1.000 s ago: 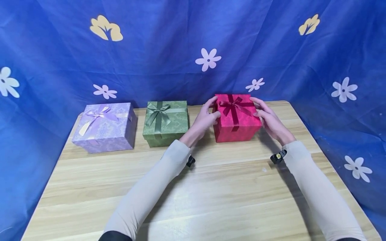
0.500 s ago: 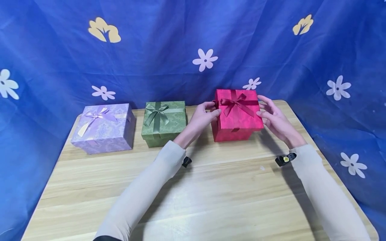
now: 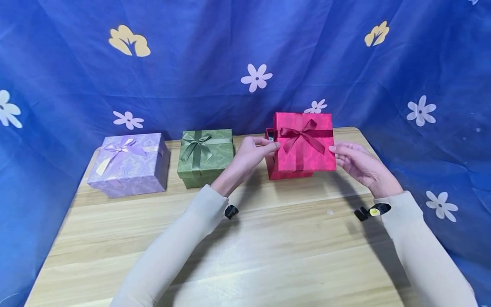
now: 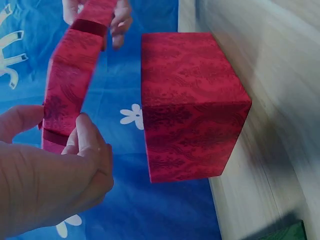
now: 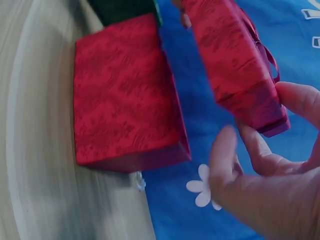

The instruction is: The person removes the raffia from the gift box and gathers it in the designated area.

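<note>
A red gift box lid (image 3: 307,157) with a dark red ribbon bow is raised off its base and tilted toward me. My left hand (image 3: 249,155) pinches its left edge between thumb and fingers. At the opposite edge, my right hand (image 3: 358,164) holds it with the thumb on top and fingers beneath. The red box base (image 4: 195,105) stands on the table, separated from the lid by a gap in both wrist views. In the head view the lid covers most of the base; a bit of something pale shows inside at its left corner.
Left of the red box stand a closed green gift box (image 3: 209,155) and a closed lavender gift box (image 3: 130,164), both with bows. They sit along the back of the wooden table (image 3: 245,256). A blue flowered cloth (image 3: 192,64) hangs behind and at the sides.
Both hands have lifted the red lid off the box and tilted it, drawing it slightly right. The base stays in place, its left inner corner now exposed. The head view has shifted slightly.
</note>
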The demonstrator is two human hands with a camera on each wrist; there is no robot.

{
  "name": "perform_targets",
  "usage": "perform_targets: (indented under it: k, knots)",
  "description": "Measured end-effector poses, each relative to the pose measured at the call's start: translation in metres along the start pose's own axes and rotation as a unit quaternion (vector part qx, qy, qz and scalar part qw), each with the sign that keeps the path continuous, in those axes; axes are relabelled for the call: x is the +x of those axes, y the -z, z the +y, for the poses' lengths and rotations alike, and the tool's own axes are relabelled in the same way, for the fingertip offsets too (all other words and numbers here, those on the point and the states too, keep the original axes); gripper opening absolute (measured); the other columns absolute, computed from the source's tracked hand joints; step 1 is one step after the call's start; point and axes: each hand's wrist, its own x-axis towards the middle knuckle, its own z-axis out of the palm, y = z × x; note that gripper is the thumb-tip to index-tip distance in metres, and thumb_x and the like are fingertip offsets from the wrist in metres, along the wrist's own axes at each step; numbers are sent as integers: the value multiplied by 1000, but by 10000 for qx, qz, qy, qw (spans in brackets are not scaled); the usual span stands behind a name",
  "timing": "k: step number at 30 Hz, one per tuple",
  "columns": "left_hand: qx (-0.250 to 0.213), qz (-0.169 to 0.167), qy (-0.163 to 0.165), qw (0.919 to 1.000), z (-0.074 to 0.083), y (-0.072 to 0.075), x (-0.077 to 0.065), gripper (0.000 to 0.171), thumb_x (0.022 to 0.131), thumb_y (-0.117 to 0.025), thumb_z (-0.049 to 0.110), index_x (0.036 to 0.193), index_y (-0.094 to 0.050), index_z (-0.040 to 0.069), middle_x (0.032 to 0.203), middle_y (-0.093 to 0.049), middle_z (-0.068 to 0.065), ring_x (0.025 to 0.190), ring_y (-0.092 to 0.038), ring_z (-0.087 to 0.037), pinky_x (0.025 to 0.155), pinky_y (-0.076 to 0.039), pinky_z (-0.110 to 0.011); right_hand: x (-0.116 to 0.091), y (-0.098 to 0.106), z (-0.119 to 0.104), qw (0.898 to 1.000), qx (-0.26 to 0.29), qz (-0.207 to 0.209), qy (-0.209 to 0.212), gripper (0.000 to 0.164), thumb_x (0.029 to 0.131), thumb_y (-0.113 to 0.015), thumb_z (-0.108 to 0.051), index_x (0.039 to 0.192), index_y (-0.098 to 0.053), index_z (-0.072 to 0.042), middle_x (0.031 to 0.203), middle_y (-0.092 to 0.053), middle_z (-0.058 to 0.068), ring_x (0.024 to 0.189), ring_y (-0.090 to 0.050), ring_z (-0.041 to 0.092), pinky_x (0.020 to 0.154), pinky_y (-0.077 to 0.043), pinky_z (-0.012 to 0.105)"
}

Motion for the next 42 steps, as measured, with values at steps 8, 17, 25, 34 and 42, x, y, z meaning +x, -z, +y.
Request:
perform_targets:
  k: [8, 17, 25, 34, 42]
  knots:
    - [-67, -74, -292, 9995, 1, 3, -13, 25, 96, -80, 9, 116, -76, -6, 109, -70, -10, 102, -66, -24, 101, -53, -43, -16, -5, -1, 9994, -2, -259, -236, 22, 112, -53, 2, 110, -73, -7, 91, -78, 6, 69, -71, 13, 68, -61, 24]
    - [-436, -610, -184, 9970, -1, 12, -27, 29, 98, -76, 3, 125, -69, -3, 76, -74, -6, 62, -58, -12, 56, -40, -22, -25, 0, 2, 9975, 19, -704, -20, 27, 112, -51, 5, 126, -72, -4, 94, -77, 8, 74, -73, 14, 75, -63, 27]
    - [-893, -1139, -11, 9895, -3, 14, -40, 37, 104, -67, -1, 140, -58, -5, 94, -80, -20, 72, -75, -19, 65, -55, -26, -31, 7, 10, 9964, -304, -786, 90, 39, 110, -52, 11, 138, -70, -9, 100, -78, 10, 80, -75, 16, 81, -64, 29]
    - [-1123, -1198, 226, 9862, -8, 9, -56, 29, 114, -61, 20, 133, -66, -1, 101, -79, -24, 78, -77, -19, 66, -58, -25, -51, 17, 23, 9891, -89, -1456, 209, 37, 116, -38, 6, 129, -72, -1, 113, -77, 15, 103, -77, 23, 96, -61, 37]
    - [-743, -1177, 254, 9899, -23, 2, -72, 33, 108, -73, 33, 128, -68, 8, 99, -78, -21, 78, -75, -22, 69, -57, -28, -67, 19, 32, 9841, 133, -1761, -187, 48, 122, -29, -21, 158, -57, -6, 145, -66, 17, 117, -74, 28, 102, -58, 42]
